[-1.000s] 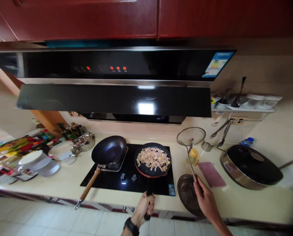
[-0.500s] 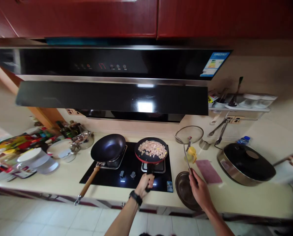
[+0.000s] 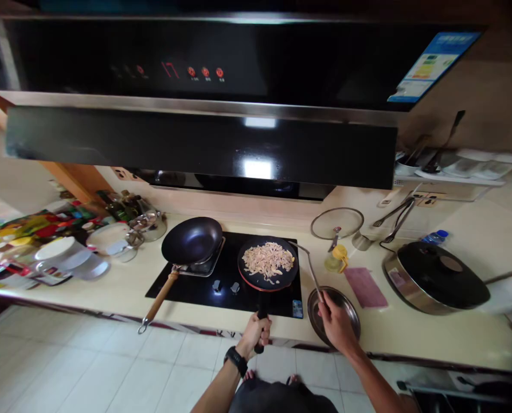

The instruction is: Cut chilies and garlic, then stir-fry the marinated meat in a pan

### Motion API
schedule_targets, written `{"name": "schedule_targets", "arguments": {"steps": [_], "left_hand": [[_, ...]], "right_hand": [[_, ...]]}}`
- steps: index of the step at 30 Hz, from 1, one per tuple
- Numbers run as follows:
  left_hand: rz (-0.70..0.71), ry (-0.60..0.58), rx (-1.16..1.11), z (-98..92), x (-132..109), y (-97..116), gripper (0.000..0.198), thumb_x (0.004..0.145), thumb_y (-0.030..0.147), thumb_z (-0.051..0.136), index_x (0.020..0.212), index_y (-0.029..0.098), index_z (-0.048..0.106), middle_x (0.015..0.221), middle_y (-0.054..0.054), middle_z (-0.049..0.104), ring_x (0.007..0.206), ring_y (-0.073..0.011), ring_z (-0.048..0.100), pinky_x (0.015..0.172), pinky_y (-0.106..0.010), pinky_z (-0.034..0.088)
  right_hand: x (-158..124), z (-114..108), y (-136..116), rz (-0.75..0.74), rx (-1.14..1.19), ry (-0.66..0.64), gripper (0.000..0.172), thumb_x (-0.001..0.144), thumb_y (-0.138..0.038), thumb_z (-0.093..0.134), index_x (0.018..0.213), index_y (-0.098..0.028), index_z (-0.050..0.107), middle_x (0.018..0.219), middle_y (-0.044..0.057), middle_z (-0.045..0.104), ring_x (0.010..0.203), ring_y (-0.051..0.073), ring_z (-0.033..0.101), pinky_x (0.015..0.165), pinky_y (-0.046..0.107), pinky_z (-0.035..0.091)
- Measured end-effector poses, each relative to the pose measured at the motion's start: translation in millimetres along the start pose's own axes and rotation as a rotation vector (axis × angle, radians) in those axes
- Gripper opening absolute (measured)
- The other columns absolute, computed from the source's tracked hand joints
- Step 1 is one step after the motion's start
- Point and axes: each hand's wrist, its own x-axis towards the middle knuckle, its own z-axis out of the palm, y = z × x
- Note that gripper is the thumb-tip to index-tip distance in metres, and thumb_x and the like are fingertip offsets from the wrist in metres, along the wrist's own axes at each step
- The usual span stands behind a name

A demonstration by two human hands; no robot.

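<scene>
My left hand (image 3: 256, 334) is wrapped round the black handle of a frying pan (image 3: 245, 278), over the right burner of the black hob (image 3: 225, 304). Pale cooked strips of food (image 3: 268, 259) lie spread in the pan. In my right hand (image 3: 335, 318) is the handle of a long metal utensil (image 3: 311, 267), whose far end is near the pan's right rim. Under that hand sits a round metal bowl (image 3: 354, 304). A dark wok (image 3: 191, 241) with a wooden handle rests on the left burner.
Right of the hob are a glass lid (image 3: 337, 223), a yellow-topped jar (image 3: 337, 259), a pink cloth (image 3: 366, 287) and a large black-lidded cooker (image 3: 440, 278). Jars and bottles crowd the left counter (image 3: 126, 289). The range hood (image 3: 195, 140) hangs above.
My view has tilted down. The frying pan has come nearer to me, and its food looks more spread out. The utensil's far end has moved left towards the pan.
</scene>
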Motion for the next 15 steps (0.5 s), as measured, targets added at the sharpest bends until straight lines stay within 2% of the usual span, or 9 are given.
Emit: {"name": "schedule_targets", "arguments": {"steps": [4,8,11,15], "left_hand": [[-0.007,-0.027,0.056,-10.1,11.6,-11.1,0.035,0.054,0.025,0.073,0.072,0.023,0.043,0.048,0.012,0.038,0.035,-0.0023,0.029,0.035,-0.017,0.016],[-0.043,-0.015,0.064,-19.3,19.9,-20.2,0.038,0.056,0.027,0.075,0.075,0.024,0.042,0.048,0.013,0.039,0.033,-0.0028,0.029,0.035,-0.017,0.018],[-0.059,-0.010,0.057,-22.2,23.1,-24.7,0.039,0.058,0.028,0.075,0.078,0.024,0.042,0.048,0.013,0.041,0.033,-0.0030,0.030,0.036,-0.017,0.018],[-0.073,-0.023,0.029,-24.1,24.7,-28.2,0.036,0.062,0.028,0.074,0.079,0.023,0.043,0.050,0.012,0.042,0.034,-0.0029,0.031,0.037,-0.017,0.017]], "right_hand": [[27.1,51.1,-28.9,-0.070,-0.193,-0.216,0.052,0.103,-0.032,0.030,0.140,-0.008,0.057,0.112,0.020,0.075,0.098,0.026,0.074,0.085,0.033,0.056],[38.9,96.1,-47.3,-0.025,-0.493,-0.427,0.053,0.102,-0.020,0.034,0.153,-0.008,0.039,0.111,0.023,0.073,0.095,0.027,0.074,0.081,0.033,0.056],[20.1,99.0,-32.1,-0.037,-0.646,-0.530,0.057,0.100,-0.016,0.038,0.157,-0.009,0.032,0.107,0.023,0.072,0.090,0.027,0.075,0.076,0.034,0.056],[-0.6,76.6,-7.4,-0.085,-0.652,-0.504,0.055,0.102,-0.021,0.035,0.156,-0.012,0.034,0.108,0.022,0.073,0.089,0.027,0.075,0.075,0.033,0.056]]}}
